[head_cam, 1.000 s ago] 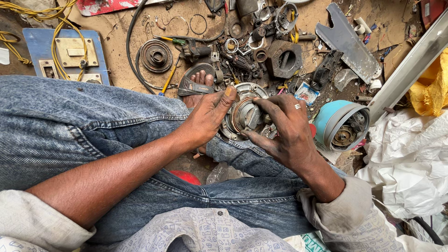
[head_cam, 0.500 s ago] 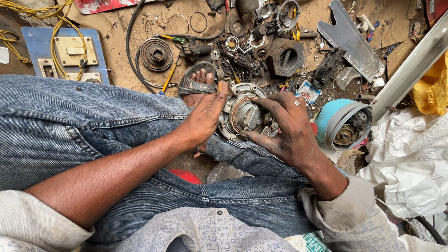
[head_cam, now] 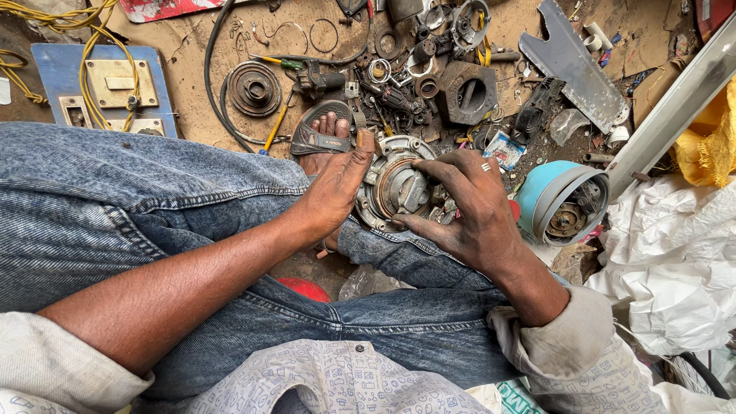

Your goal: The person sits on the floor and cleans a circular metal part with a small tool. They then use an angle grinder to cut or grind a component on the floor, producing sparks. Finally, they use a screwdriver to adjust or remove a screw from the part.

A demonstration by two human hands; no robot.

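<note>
A round grey metal motor housing (head_cam: 396,188) with a raised hub rests on the floor by my sandalled foot (head_cam: 324,132). My left hand (head_cam: 335,186) presses flat against its left rim, thumb up along the edge. My right hand (head_cam: 469,205), a ring on one finger, wraps over its right side with the fingers curled on the rim and the thumb under the lower edge. My legs in blue jeans (head_cam: 153,222) cross beneath both arms.
A blue motor casing (head_cam: 561,203) lies just right of my right hand. Loose metal parts, rings, a pulley (head_cam: 254,89), a screwdriver (head_cam: 274,126) and a black cable litter the dirt floor beyond. A blue switch board (head_cam: 107,92) sits top left, white plastic sheeting (head_cam: 675,261) at right.
My right hand has shifted slightly around the housing's right rim, uncovering more of the hub. My left hand stays pressed on the left edge.
</note>
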